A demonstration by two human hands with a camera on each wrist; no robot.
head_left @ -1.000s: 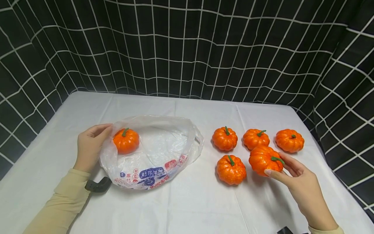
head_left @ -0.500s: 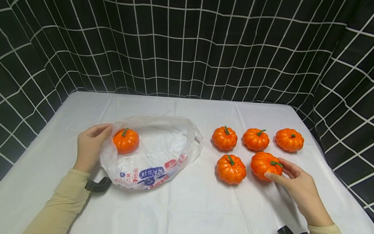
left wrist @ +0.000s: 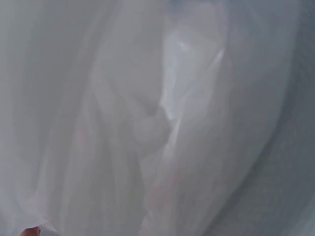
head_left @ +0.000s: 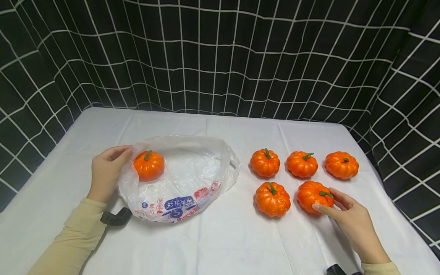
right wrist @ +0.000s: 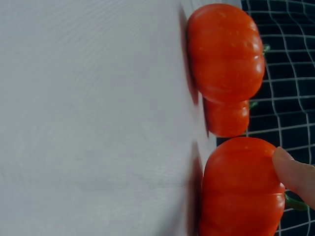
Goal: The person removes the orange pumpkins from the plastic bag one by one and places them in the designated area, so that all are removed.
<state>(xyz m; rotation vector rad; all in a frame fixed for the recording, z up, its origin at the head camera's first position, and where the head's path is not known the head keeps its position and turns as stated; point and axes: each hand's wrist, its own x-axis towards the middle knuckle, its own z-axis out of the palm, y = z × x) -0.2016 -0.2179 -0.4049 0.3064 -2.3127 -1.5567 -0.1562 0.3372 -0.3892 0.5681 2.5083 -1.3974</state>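
Note:
My left hand (head_left: pixel 108 168) pinches the left rim of a thin white plastic bag (head_left: pixel 192 160) printed in red and blue. The bag lies with its mouth spread wide, and one orange pumpkin (head_left: pixel 149 167) with a green stem sits inside near that hand. In the left wrist view, the bag's film (left wrist: pixel 118 123) covers most of the picture. At the right, my right hand (head_left: pixel 355 223) holds another small orange pumpkin (head_left: pixel 309 196) low at the tablecloth, thumb on the near side and fingers behind. The right wrist view shows this pumpkin (right wrist: pixel 241 189) with the thumb (right wrist: pixel 294 172) against it.
Beside the held pumpkin stands a mottled pumpkin (head_left: pixel 273 202). Behind them is a row of three: a left pumpkin (head_left: pixel 264 164), a middle pumpkin (head_left: pixel 301 166) and a right pumpkin (head_left: pixel 341 166). A black grid-patterned curtain (head_left: pixel 220 57) hangs behind the white-covered table (head_left: pixel 227 244).
My right hand has lowered its pumpkin down and slightly toward me, from above the tablecloth to the spot right of the mottled one. The left hand and bag have stayed put.

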